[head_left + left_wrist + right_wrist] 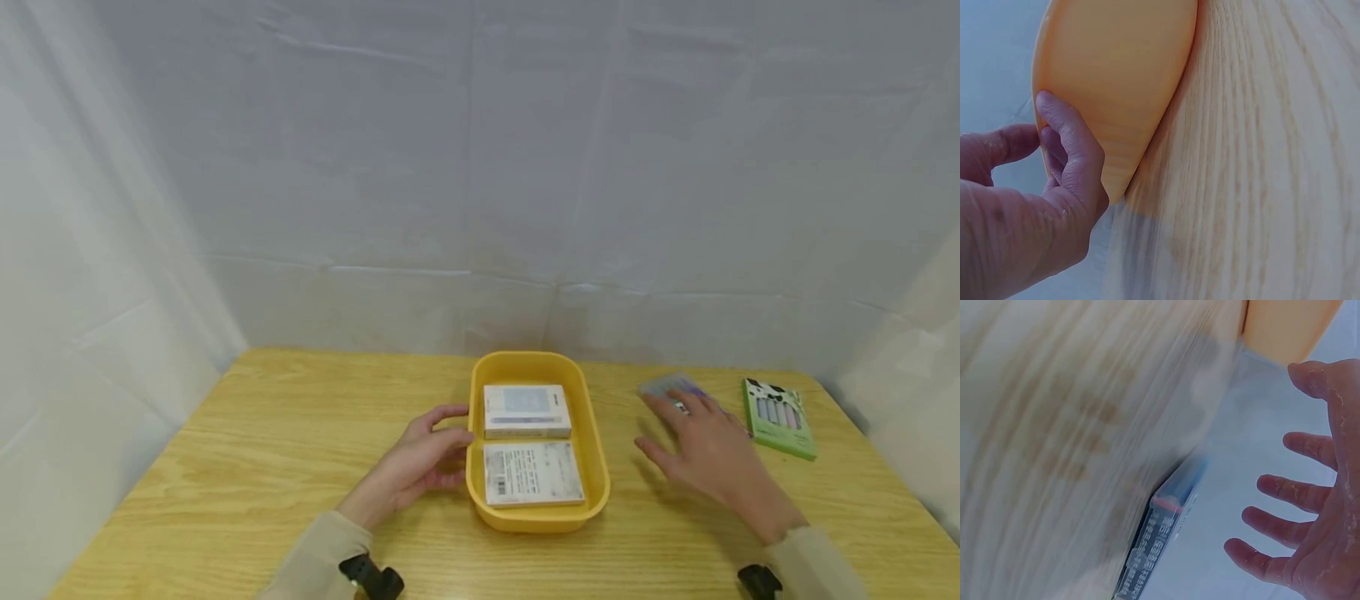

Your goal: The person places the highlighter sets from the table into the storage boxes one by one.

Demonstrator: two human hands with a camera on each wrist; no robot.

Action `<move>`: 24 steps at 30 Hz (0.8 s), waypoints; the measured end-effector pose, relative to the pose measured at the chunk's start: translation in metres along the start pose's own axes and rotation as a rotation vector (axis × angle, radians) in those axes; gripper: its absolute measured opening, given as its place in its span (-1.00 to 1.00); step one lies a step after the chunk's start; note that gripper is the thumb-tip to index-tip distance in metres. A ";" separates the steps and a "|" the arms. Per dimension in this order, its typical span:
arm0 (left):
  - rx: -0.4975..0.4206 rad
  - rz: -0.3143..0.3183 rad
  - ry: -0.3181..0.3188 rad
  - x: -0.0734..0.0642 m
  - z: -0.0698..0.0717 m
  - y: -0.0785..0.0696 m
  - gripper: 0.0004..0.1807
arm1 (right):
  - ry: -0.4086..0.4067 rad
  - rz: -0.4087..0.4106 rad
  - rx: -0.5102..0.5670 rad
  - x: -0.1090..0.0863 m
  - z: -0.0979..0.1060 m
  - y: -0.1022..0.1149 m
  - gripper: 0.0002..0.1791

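At the middle of the table stands a yellow plastic bin (538, 525) with two boxes inside. The rear one is a white box (527, 408); the front one is a white, printed flat box (534, 475) with a barcode. My left hand (420, 458) rests against the bin's left side, fingertips on its outer wall and rim, as the left wrist view shows too. My right hand (708, 446), fingers spread, is over a clear and purple flat pack (667, 384) and hides part of it. In the right wrist view the flat case (1157, 540) lies past the fingertips, with nothing in the palm.
A green box of pastel markers (780, 417) with a panda-like print lies at the right, beyond my right hand. The wooden table (285, 433) backs onto a hanging white sheet (480, 167), which also runs along both sides.
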State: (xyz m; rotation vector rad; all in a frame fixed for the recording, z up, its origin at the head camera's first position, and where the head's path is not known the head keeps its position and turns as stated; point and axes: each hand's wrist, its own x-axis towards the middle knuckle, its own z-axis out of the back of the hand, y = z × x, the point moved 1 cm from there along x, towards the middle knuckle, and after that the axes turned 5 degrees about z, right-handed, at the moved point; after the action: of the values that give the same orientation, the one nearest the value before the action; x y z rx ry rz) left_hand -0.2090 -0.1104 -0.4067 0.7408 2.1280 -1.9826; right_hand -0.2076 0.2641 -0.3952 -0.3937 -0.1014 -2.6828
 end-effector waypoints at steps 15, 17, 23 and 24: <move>0.000 -0.003 0.014 0.000 0.001 0.000 -0.39 | 0.110 -0.064 0.016 0.003 -0.012 -0.029 -0.17; -0.001 -0.003 0.018 0.000 0.001 0.000 -0.39 | 0.127 -0.073 0.013 0.004 -0.013 -0.033 -0.14; -0.004 -0.001 0.024 0.000 0.001 -0.001 -0.39 | 0.161 -0.101 0.027 0.008 -0.014 -0.045 -0.13; -0.004 -0.001 0.026 0.000 0.001 -0.001 -0.39 | 0.164 -0.099 0.028 0.009 -0.015 -0.047 -0.13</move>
State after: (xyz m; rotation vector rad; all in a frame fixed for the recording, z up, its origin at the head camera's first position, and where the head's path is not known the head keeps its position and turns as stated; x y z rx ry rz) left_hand -0.2096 -0.1113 -0.4062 0.7689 2.1466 -1.9794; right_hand -0.2391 0.3016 -0.4072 -0.1621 -0.1127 -2.7960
